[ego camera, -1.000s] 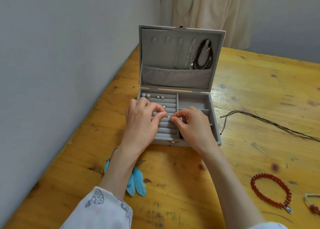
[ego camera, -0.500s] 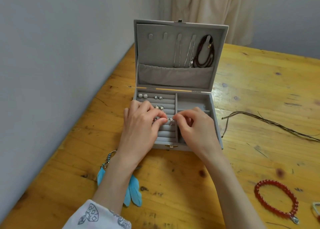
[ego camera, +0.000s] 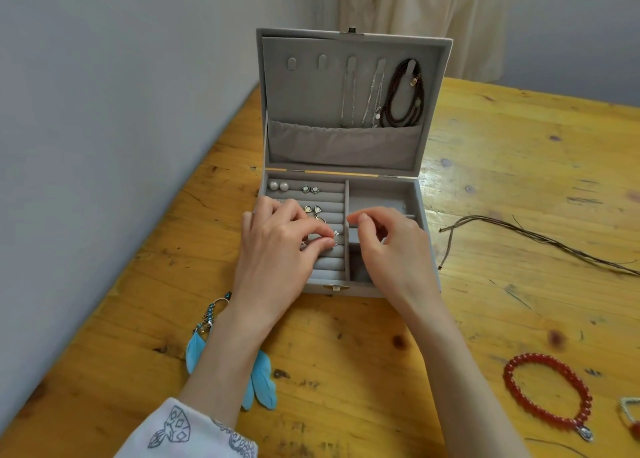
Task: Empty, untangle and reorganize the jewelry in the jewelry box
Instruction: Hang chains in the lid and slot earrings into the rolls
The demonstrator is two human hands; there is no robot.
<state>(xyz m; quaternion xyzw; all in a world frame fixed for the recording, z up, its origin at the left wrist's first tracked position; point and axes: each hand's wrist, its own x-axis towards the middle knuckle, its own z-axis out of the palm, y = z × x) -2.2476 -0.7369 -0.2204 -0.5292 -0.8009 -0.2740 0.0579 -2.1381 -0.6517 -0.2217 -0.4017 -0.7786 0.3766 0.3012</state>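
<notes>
The grey jewelry box [ego camera: 360, 290] stands open on the wooden table, lid upright. Two silver chains [ego camera: 349, 101] and a dark beaded necklace [ego camera: 403, 94] hang inside the lid. Pearl studs [ego camera: 278, 186] and heart earrings [ego camera: 310, 190] sit in the ring rolls at the left. My left hand [ego camera: 277, 250] lies over these rolls, its fingertips pinched on a small silver earring [ego camera: 334, 243]. Over the right compartments hovers my right hand [ego camera: 391, 250], fingers loosely curled and holding nothing.
Blue feather earrings [ego camera: 263, 385] lie under my left forearm. A red bead bracelet [ego camera: 547, 398] is at the lower right, with another bracelet [ego camera: 630, 419] at the frame edge. A brown cord [ego camera: 536, 246] stretches right of the box. A grey wall runs along the table's left side.
My right hand has let go and pulled away to the right of my left hand. The left fingers stay on the small earring at the ring rolls.
</notes>
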